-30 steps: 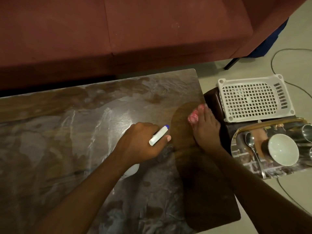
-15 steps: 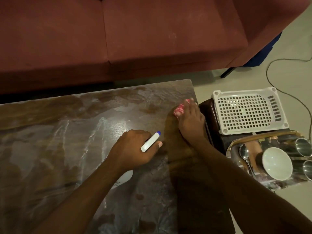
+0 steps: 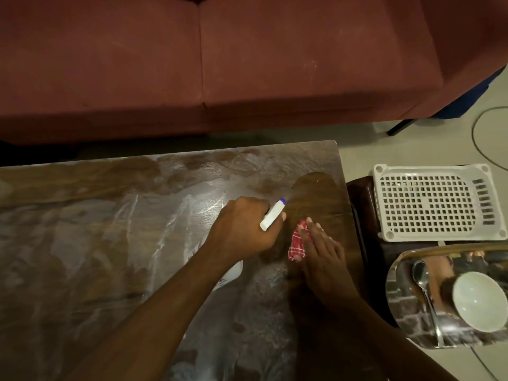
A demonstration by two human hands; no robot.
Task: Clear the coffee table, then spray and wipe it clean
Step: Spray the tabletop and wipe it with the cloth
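Note:
The brown coffee table (image 3: pixel 110 243) is streaked with wet, whitish film, and a dark wiped patch runs along its right end. My left hand (image 3: pixel 242 232) grips a white spray bottle (image 3: pixel 272 215) with a blue nozzle tip pointing to the far right; the bottle's body shows below my wrist. My right hand (image 3: pixel 321 251) lies flat with straight fingers, pressing a red-and-white checked cloth (image 3: pixel 297 246) onto the table just right of the bottle.
A red sofa (image 3: pixel 220 64) stands behind the table. To the right, on a low dark stand, sit a white perforated basket (image 3: pixel 437 202) and a shiny metal tray (image 3: pixel 406 320) holding a white bowl (image 3: pixel 478 301) and a spoon (image 3: pixel 422 281). A cable lies on the floor.
My right hand has drawn the cloth back from the table's far right corner toward me, beside the spray bottle. My left hand keeps its hold on the bottle.

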